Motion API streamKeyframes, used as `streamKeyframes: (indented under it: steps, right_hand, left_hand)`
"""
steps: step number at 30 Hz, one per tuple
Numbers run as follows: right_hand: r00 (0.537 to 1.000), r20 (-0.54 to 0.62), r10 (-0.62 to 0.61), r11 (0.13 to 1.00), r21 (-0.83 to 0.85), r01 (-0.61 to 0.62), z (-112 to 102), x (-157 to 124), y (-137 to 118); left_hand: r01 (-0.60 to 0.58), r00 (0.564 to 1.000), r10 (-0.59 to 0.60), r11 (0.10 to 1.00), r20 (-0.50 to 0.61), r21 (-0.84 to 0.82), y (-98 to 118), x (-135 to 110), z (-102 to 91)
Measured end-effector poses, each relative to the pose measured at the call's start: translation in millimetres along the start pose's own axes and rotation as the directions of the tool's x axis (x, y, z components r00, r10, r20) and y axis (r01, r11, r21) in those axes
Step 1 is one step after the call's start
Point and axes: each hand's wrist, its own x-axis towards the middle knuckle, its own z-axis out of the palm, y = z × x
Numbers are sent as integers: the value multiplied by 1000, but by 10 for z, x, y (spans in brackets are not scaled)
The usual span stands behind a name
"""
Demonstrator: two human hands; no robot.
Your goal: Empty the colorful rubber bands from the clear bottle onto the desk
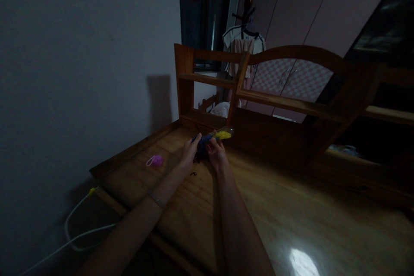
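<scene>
Desktop [284, 200]: one pink ball [157, 161]; one blue, perhaps plastic, item [203, 139] in two grasping hands [189, 150] [217, 153]

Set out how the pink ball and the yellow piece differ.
Shape: the pink ball looks round, with a pale loop; the yellow piece is longer, with something clear around its end.
Place: the pink ball lies on the desk, apart from both hands; the yellow piece juts out beyond the right hand.
Shared: both stand out brightly against the brown wood.
</scene>
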Motion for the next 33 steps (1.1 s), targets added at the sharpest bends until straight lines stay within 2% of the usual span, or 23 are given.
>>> streamKeyframes:
  steps: [4, 8, 21, 30, 33]
  right_hand:
    - [1000, -11, -16, 1000, -12, 16, -6, 1, 8]
    - [1000, -6, -10, 1000, -25, 10, -17, -4, 2]
    - [999, 46, 18, 999, -29, -16, -2, -30, -31]
    - [1000, 28, 6, 1000, 5, -6, -26, -15, -29]
    - [999, 51, -4, 998, 66, 0, -7, -23, -46]
  left_hand:
    - [33, 997, -34, 999, -62, -22, -12, 29, -8]
    - [32, 998, -33, 999, -52, -27, 1, 28, -7]
    - [-173, 983, 180, 970, -30, 174, -27, 82, -81]
    - [-175, 983, 181, 967, -15, 187, -18, 104, -66]
    - [-193, 980, 198, 944, 7, 266, 20, 83, -45]
